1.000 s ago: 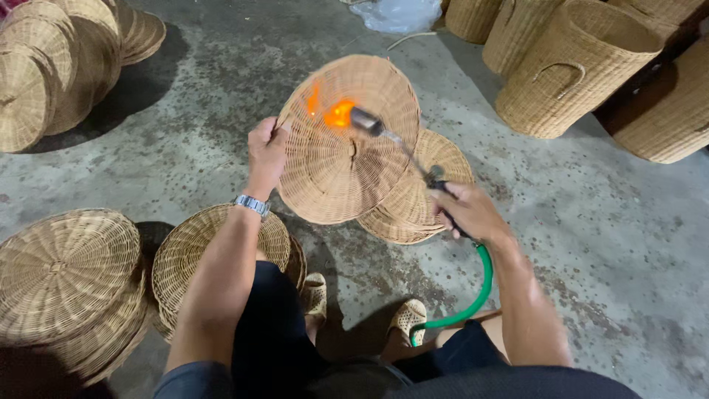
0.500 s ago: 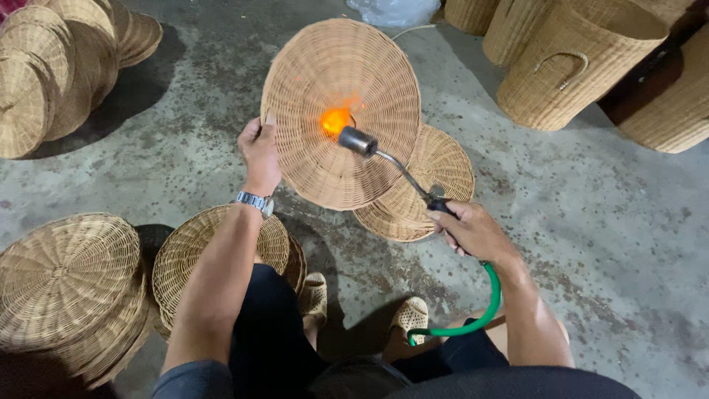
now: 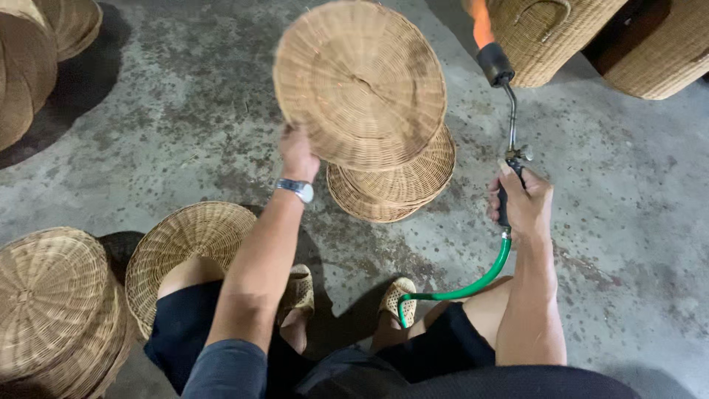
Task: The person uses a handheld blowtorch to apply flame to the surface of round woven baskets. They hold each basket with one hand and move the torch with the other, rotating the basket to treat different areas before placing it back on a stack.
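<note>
My left hand (image 3: 298, 154) grips the lower left rim of a round woven wicker tray (image 3: 360, 83) and holds it up, tilted, above the concrete floor. My right hand (image 3: 521, 199) is closed around the black handle of a gas torch (image 3: 509, 103) with a thin metal neck. The torch head points up and away to the right of the tray, with an orange flame (image 3: 480, 22) burning at its tip. A green hose (image 3: 473, 284) runs from the handle down toward my legs. A watch sits on my left wrist.
A small stack of wicker trays (image 3: 402, 185) lies on the floor under the held one. More tray stacks sit at lower left (image 3: 188, 244), far left (image 3: 52, 295) and top left (image 3: 29, 52). Tall wicker baskets (image 3: 554, 33) stand at top right.
The torch has swung away from the tray's face to the right and upward; the flame no longer touches the tray. My left hand has turned and lifted the tray.
</note>
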